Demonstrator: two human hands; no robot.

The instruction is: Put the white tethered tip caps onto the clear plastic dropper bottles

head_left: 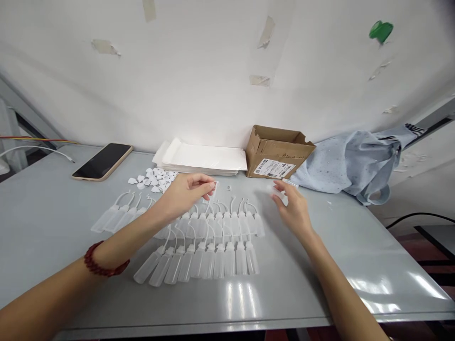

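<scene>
Two rows of small clear squeeze bottles [209,246] with tethered caps lie side by side on the grey table [320,265]. My left hand [186,192] hovers over the far row, fingers pinched on a small white cap [215,185]. A dark red bead bracelet [101,263] circles that wrist. My right hand [293,203] is raised to the right of the bottles, its fingers curled around a small clear bottle [289,182] that is hard to see.
A heap of loose white caps [154,179] lies behind the bottles. A phone [103,161], a stack of white bags [204,158], an open cardboard box [277,151] and a light blue cloth bag [359,163] line the wall.
</scene>
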